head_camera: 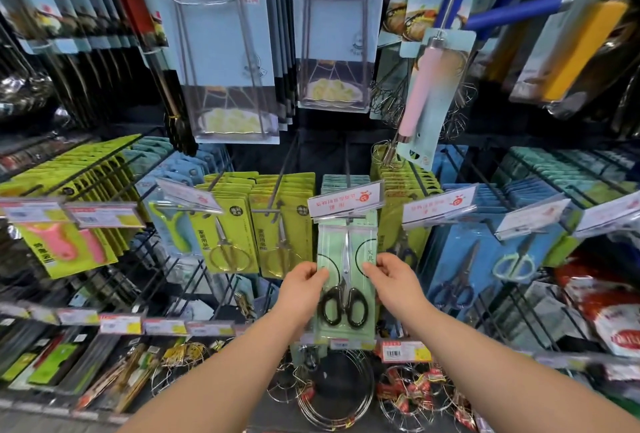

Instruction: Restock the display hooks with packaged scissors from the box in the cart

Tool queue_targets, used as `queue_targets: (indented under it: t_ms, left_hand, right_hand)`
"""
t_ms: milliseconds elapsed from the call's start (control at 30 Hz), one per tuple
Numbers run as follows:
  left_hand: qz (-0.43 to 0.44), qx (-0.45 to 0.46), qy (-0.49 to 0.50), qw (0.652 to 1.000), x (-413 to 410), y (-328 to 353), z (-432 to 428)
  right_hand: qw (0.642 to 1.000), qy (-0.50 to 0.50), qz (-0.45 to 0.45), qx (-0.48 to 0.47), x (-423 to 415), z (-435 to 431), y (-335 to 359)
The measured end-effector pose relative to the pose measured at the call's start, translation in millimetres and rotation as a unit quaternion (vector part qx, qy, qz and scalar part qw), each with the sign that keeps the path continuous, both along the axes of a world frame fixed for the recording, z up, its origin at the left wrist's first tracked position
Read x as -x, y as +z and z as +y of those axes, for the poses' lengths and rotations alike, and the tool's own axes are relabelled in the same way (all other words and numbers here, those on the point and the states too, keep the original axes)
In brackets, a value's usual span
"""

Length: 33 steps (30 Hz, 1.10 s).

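Our bare forearms stretch up from the bottom of the frame toward a crowded shop rack. Our left hand (304, 288) and right hand (391, 282) each pinch one side edge of a pale green card pack of steel scissors with black loop handles (346, 280), thumbs on the front and fingers tucked behind. The pack stands upright at the middle of the rack, its top edge just under the tilted clear price-label holder (346, 202) at the tip of a thin dark metal display hook (347, 169). We cannot tell whether its hang hole is on the wire yet. We judge this to be the hanging step, with one pack at the hook. As we read it, the next move calls for lining the hole up with the hook tip and sliding the pack back toward the pale teal packs (341, 179) that appear to sit deeper on the same hook, keeping it level so it clears the label holder. Yellow-green carded scissors (228, 235) hang just to the left and blue carded scissors (467, 259) to the right. The box and cart lie out of view.
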<state>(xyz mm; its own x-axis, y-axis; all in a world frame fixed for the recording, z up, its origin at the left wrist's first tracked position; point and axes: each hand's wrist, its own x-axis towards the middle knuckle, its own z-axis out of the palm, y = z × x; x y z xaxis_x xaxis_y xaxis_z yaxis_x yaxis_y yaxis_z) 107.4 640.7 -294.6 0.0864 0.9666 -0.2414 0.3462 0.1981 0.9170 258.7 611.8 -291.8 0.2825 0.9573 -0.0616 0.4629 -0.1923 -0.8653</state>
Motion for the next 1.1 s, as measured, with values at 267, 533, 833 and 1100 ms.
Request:
queue_targets:
  t_ms: [267,533,833,1100]
  left_hand:
    - [0.092,-0.034,-0.002,0.995,-11.9,-4.5,36.8]
    - [0.228,-0.054,-0.021,0.972,-21.5,-9.0,74.6]
    - [0.301,-0.055,-0.036,0.951,-24.7,-2.8,86.8]
    - [0.254,-0.040,-0.058,0.965,-17.4,1.0,84.2]
  right_hand:
    - [0.998,-0.015,-0.045,0.032,-11.8,35.5,-7.1]
    - [0.990,-0.044,-0.101,0.084,-17.5,66.9,-10.6]
    - [0.981,-0.047,-0.163,0.096,-17.1,77.2,-4.5]
    - [0.984,-0.082,-0.112,0.110,-12.7,68.5,4.2]
